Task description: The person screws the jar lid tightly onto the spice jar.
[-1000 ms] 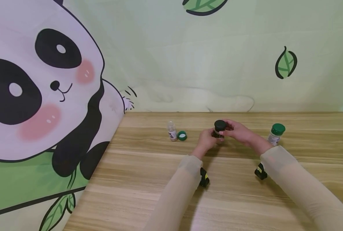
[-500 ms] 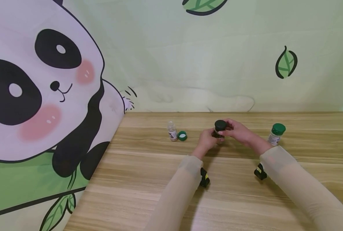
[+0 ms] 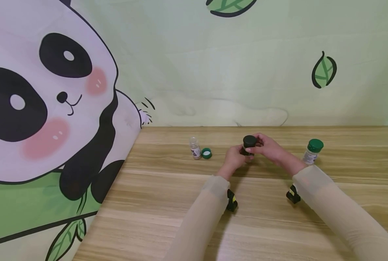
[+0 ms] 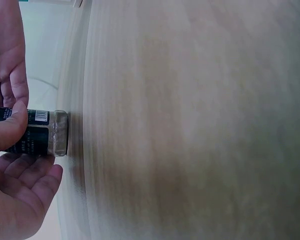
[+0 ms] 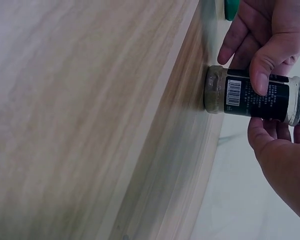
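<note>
A spice bottle [image 5: 240, 95] with a black label and a black cap [image 3: 249, 140] stands upright, its base right at the tabletop. My left hand [image 3: 234, 159] grips the body, thumb across the label and fingers behind it. At the top, my right hand [image 3: 268, 148] has its thumb and fingers around the cap. The left wrist view shows the label and glass base of the bottle [image 4: 37, 132], while its cap is cut off there. Fingers cover part of the label in both wrist views.
On the wooden table [image 3: 167, 203], a small clear bottle [image 3: 195, 149] stands uncapped at the left, beside an upturned green cap [image 3: 206, 153]. A green-capped bottle [image 3: 313, 150] stands right of my right hand, partly behind the forearm. A panda-printed cloth [image 3: 194, 72] hangs behind the table.
Both hands keep their hold on the black-capped bottle in nearly the same place. The right hand and wrist have shifted very slightly; the other bottles stay put.
</note>
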{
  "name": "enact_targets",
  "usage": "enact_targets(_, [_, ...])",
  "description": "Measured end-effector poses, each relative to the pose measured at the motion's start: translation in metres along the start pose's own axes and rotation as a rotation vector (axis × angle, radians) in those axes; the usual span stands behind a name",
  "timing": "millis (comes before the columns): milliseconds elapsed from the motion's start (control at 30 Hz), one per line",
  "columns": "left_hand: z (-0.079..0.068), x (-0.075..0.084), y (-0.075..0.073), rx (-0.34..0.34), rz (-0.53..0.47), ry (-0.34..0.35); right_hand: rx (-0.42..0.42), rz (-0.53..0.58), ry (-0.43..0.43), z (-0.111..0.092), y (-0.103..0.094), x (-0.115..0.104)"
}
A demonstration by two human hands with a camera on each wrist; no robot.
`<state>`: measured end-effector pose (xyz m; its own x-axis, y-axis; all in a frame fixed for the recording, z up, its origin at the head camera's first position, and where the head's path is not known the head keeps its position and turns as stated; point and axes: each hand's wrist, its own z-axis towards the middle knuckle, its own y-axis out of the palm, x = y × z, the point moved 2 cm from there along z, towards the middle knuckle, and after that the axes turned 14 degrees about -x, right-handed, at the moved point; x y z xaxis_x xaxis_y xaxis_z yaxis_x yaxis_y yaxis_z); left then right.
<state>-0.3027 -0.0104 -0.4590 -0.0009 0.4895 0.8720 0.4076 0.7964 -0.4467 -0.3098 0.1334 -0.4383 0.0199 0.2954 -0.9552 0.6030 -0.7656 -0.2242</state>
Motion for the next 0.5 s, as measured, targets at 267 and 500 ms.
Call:
enact_targets(267, [-0.0003, 0.0012, -0.0012, 0.001, -0.005, 0.014, 0.023, 0.001, -0.006, 0.0015, 0.0001, 0.0004])
enact_targets(500, [0.0011, -0.0008, -0.0007, 0.006, 0.007, 0.003, -0.023, 0.002, -0.017, 0.0001, -0.0034, -0.0002])
